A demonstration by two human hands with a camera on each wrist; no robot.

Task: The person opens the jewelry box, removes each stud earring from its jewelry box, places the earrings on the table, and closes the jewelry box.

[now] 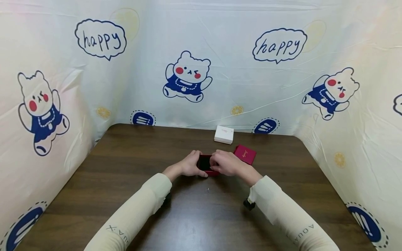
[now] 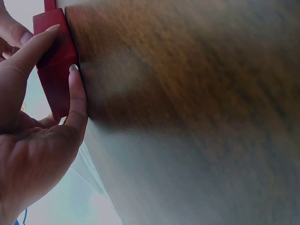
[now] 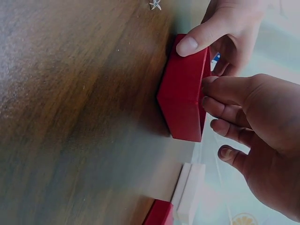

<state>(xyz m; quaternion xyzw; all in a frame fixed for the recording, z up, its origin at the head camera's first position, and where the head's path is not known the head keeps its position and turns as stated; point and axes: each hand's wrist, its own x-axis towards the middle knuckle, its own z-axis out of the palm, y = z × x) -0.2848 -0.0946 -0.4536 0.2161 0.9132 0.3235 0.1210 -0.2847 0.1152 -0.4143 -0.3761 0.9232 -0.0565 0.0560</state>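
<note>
A small red jewelry box [image 1: 211, 173] with a black inside [image 1: 204, 163] stands uncovered on the table. My left hand [image 1: 188, 165] grips its left end, the thumb along the near wall and fingers round the other side. At the box's opening, my right hand [image 1: 226, 162] has its thumb and fingertips bent inward over the rim [image 3: 204, 89]. The red wall hides those tips, so what they hold or press cannot be seen. On the table nearer to me lies a tiny silvery starfish-shaped stud [image 3: 155, 4], probably an earring, touched by neither hand.
Right of the box, a red lid [image 1: 245, 154] with gold lettering lies on the brown wooden table [image 1: 125, 167]. A white lidded box [image 1: 224, 134] stands behind it near the far edge. Printed curtains [image 1: 235, 69] hang round the table's back and sides.
</note>
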